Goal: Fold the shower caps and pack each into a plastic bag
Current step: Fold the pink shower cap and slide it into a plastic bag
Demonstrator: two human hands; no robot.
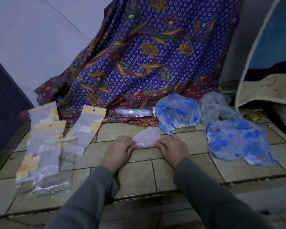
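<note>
- Pink cap (146, 137) lay folded on floor (139, 172), between both hands.
- Left hand (118, 150) pinched its left corner; right hand (172, 149) pinched its right.
- Bags (45, 146) lay left, blue caps (177, 114) right.

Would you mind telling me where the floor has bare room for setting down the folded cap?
Bare tiles lie between the sleeves, and between the right hand and the blue cap. The bags crowd the left side.

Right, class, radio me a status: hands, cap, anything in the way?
Left hand and right hand both pinching the pink cap, part-folded on the floor. Bags wait left, blue caps right. Nothing blocking.
</note>
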